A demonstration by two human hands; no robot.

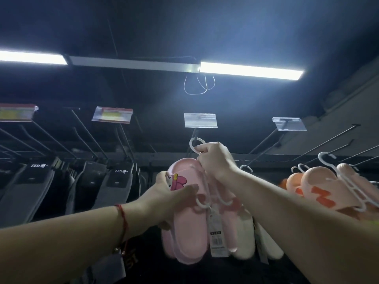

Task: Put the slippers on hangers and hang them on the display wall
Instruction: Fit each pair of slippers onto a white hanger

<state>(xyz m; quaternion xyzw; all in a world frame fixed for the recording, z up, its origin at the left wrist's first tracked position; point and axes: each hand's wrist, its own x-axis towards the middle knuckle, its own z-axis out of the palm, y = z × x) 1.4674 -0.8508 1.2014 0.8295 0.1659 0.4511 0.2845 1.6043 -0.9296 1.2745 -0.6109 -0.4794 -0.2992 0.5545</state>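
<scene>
Pinching the white plastic hanger (197, 147) with my right hand (215, 160), my left hand (174, 193) grips the pink rubber slippers (184, 222), steadying them for hooking.

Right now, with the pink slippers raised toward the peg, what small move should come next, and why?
Probably lift the white hanger hook a little and slide it onto the black display peg under the clear label holder. The right hand pinches the hook at the peg's tip, and the left hand steadies the pink slippers; whether the hook is already over the peg is unclear.
</scene>
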